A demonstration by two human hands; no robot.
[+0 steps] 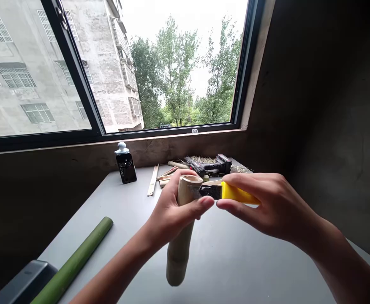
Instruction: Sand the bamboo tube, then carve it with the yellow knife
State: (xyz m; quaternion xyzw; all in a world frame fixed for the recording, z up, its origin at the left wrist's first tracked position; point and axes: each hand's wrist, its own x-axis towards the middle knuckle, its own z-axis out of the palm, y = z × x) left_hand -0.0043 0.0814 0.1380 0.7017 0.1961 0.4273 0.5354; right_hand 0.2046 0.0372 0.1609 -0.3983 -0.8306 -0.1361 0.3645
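My left hand [169, 207] is wrapped round the upper part of a pale bamboo tube [179, 253], which stands nearly upright above the table with its hollow end up. The left thumb lies across the tube's near side. In my right hand [273, 207] is a yellow-handled tool [237, 194] with a black front part, probably a utility knife. Its black end reaches to the tube wall just below the rim, above my left thumb. Whether a blade is touching the bamboo, I cannot make out.
A green bamboo length [80, 253] lies at the left beside a dark grey box-like object [23, 280]. Toward the back are a phone [126, 168] propped upright, split bamboo strips [153, 180], a cordless drill [210, 164] and straw-like shavings [240, 169]. A window is beyond the grey table [229, 261].
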